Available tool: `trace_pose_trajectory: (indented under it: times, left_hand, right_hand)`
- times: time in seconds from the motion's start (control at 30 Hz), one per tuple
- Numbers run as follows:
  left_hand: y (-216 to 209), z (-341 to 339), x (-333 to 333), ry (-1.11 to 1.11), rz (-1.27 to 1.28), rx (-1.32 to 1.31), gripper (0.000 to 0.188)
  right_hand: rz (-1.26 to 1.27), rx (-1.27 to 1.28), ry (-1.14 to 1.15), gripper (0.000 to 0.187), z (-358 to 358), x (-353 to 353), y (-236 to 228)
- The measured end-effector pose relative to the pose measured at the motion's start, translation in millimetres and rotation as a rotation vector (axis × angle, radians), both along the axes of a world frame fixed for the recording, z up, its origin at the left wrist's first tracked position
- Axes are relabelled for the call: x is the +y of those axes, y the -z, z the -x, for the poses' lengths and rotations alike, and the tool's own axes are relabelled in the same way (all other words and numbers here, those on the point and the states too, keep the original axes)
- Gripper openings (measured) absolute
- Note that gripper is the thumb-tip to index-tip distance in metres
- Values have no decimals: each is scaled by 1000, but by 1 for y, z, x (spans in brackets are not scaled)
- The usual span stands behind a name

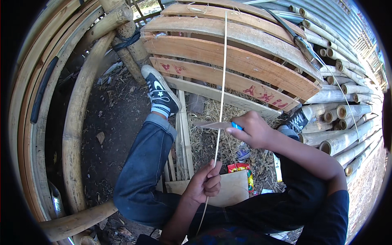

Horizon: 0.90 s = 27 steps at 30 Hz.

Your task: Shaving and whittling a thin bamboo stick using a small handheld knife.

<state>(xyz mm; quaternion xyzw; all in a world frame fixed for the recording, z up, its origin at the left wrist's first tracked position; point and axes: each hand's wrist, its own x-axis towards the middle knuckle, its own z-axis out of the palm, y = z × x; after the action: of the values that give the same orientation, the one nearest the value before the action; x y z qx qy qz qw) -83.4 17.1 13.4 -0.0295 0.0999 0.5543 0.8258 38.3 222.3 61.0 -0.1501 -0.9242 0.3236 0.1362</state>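
Note:
A long, thin, pale bamboo strip (223,77) runs from the far slatted wood down between my legs. My left hand (204,182) is closed round its lower part, and the tail of the strip bends on below the fist. Above and to the right, my right hand (251,130) grips a knife (212,125) by its blue handle. The blade points left and crosses the strip a little way above my left hand; whether it cuts into the strip I cannot tell.
A slatted wooden crate (228,49) stands ahead, with a saw (306,51) lying on its right end. Bamboo poles (347,112) are stacked at the right. A curved bamboo pole (73,143) rises at the left. Shavings (204,145) and a colourful packet (241,168) lie between my legs.

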Motion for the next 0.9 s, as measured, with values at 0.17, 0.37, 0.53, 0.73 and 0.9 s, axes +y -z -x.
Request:
trace_pose_trajectory:
  times: [0.17,0.37,0.53,0.73,0.9]
  left_hand:
    - [9,-2,-13,19,-38,-278,38]
    - [8,-5,-18,-10,-120,-709,36]
    - [3,-12,-24,-26,-175,-838,32]
    - [3,-13,-30,-35,-216,-895,31]
    - [8,-15,-38,-37,-248,-868,31]
  right_hand:
    - [22,-68,-6,54,-2,-7,0]
    - [-94,-90,3,54,7,-22,-6]
    - [-282,-116,-67,57,12,-25,-9]
    - [-314,-95,-116,57,14,-32,-9]
    - [-176,-72,31,59,15,-22,-13]
